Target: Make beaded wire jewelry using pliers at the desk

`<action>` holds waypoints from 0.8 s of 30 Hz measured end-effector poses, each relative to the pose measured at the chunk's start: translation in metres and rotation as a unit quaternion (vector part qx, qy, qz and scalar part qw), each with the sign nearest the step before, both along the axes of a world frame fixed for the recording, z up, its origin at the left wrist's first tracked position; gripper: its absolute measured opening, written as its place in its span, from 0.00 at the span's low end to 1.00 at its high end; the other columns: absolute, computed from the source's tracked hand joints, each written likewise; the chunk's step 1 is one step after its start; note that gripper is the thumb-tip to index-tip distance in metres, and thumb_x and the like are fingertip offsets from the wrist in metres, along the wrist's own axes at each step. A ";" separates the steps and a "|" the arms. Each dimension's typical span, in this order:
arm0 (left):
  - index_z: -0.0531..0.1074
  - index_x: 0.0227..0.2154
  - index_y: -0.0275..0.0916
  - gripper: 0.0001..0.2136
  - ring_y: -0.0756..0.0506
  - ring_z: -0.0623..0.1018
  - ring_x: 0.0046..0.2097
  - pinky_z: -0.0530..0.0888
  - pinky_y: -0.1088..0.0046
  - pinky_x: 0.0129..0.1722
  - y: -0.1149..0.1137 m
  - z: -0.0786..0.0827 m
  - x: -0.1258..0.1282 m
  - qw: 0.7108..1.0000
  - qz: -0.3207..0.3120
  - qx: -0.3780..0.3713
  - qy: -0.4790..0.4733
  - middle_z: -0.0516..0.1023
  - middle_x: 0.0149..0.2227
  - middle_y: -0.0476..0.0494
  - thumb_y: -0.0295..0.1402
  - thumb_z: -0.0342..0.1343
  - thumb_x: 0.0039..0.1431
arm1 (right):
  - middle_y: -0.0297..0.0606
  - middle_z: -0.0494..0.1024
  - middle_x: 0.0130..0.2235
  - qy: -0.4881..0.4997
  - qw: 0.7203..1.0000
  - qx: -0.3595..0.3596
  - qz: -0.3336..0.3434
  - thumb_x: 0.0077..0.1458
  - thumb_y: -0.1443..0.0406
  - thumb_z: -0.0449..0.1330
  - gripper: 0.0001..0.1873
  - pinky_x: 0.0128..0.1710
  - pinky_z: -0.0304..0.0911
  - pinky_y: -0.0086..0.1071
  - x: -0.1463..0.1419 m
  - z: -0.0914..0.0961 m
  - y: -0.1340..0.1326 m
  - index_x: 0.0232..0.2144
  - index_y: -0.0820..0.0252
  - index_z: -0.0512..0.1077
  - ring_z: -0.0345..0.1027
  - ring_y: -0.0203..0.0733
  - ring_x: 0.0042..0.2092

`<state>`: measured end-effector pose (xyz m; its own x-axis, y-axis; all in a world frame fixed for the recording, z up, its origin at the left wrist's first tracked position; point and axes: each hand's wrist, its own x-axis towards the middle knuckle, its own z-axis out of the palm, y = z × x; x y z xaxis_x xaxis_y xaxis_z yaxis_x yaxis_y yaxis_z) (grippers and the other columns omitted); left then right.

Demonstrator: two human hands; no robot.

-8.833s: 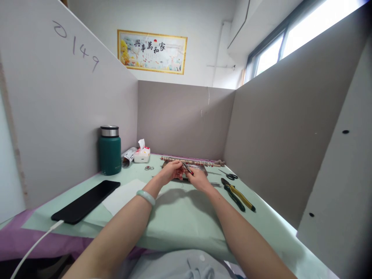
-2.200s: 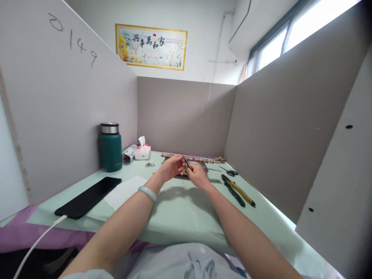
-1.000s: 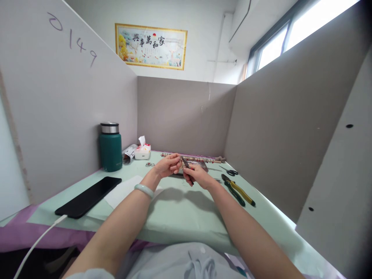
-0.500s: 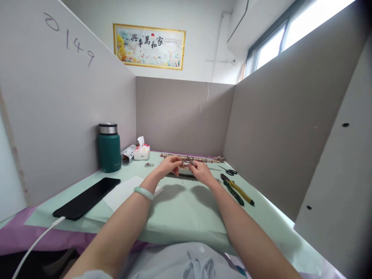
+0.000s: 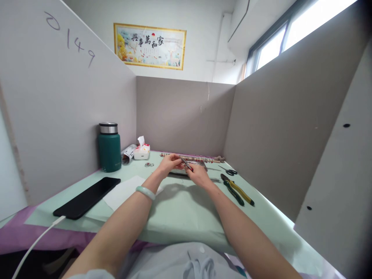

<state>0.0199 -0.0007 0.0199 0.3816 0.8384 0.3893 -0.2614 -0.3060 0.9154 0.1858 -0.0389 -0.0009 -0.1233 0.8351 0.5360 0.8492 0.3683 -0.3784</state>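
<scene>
My right hand [image 5: 198,174] is closed around slim metal pliers [image 5: 186,164] with a bit of red at the grip. Their jaws point up and left, reaching the fingertips of my left hand [image 5: 171,162]. Those left fingers are pinched together; whatever lies between them is too small to make out. Below and behind both hands is a shallow tray [image 5: 202,165], mostly covered by them. A strand of small reddish beads [image 5: 164,155] runs along the table behind the tray.
Green-and-yellow cutters [image 5: 238,190] and black scissors [image 5: 230,171] lie at right. At left are a phone [image 5: 87,197] with a cable, white paper [image 5: 123,192], a green bottle [image 5: 109,149], a tissue pack [image 5: 142,153] and small rings [image 5: 149,164]. Grey partitions [image 5: 186,116] enclose the table.
My right hand has shifted slightly left and down, bringing the pliers' jaws to my left fingertips. The left hand has moved a little, and more of the tray's right side shows.
</scene>
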 end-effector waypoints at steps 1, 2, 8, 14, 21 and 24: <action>0.68 0.29 0.33 0.10 0.49 0.78 0.28 0.75 0.67 0.35 0.000 0.000 0.000 1.000 0.004 0.003 -0.001 0.77 0.26 0.45 0.31 0.64 0.45 | 0.35 0.74 0.26 -0.001 1.000 -0.001 -0.002 0.58 0.57 0.48 0.18 0.27 0.48 0.27 0.000 0.000 0.000 0.31 0.58 0.74 0.63 0.37 0.28; 0.68 0.28 0.33 0.10 0.48 0.78 0.28 0.75 0.67 0.35 0.000 0.000 0.000 1.000 0.008 0.008 -0.002 0.77 0.26 0.45 0.30 0.63 0.45 | 0.36 0.74 0.26 -0.001 1.000 -0.003 -0.004 0.58 0.57 0.48 0.17 0.27 0.48 0.27 0.000 0.001 -0.001 0.31 0.58 0.74 0.63 0.37 0.28; 0.68 0.28 0.34 0.08 0.49 0.77 0.27 0.75 0.69 0.33 0.000 0.001 0.002 0.999 0.038 0.039 0.008 0.77 0.26 0.46 0.29 0.62 0.45 | 0.35 0.75 0.27 0.003 1.000 0.004 -0.004 0.58 0.59 0.49 0.16 0.27 0.48 0.27 -0.002 0.002 -0.004 0.31 0.58 0.74 0.63 0.37 0.28; 0.69 0.24 0.37 0.05 0.52 0.72 0.24 0.69 0.76 0.26 0.005 -0.001 0.005 0.986 0.133 0.100 0.025 0.73 0.21 0.51 0.27 0.59 0.44 | 0.35 0.73 0.25 0.010 0.999 0.010 -0.034 0.57 0.57 0.49 0.16 0.26 0.47 0.28 -0.003 0.004 -0.005 0.28 0.58 0.73 0.61 0.37 0.27; 0.71 0.24 0.39 0.02 0.51 0.68 0.25 0.64 0.77 0.28 0.007 -0.004 0.005 0.939 0.232 0.219 0.129 0.71 0.22 0.51 0.27 0.57 0.45 | 0.36 0.73 0.24 0.002 0.999 0.001 -0.050 0.57 0.58 0.50 0.16 0.26 0.45 0.28 -0.004 0.005 -0.005 0.27 0.59 0.72 0.61 0.37 0.27; 0.71 0.24 0.39 0.03 0.51 0.66 0.27 0.63 0.76 0.30 0.008 -0.005 0.005 0.916 0.257 0.264 0.157 0.69 0.24 0.50 0.25 0.57 0.46 | 0.37 0.73 0.24 -0.008 0.998 -0.002 -0.060 0.57 0.58 0.50 0.16 0.26 0.45 0.28 -0.004 0.005 -0.005 0.27 0.58 0.73 0.61 0.37 0.27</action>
<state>0.0249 0.0074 0.0151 0.1521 0.6654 0.7308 0.2923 -0.7367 0.6098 0.1814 -0.0441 0.0044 -0.0306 0.8466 0.5314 0.8931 0.2618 -0.3657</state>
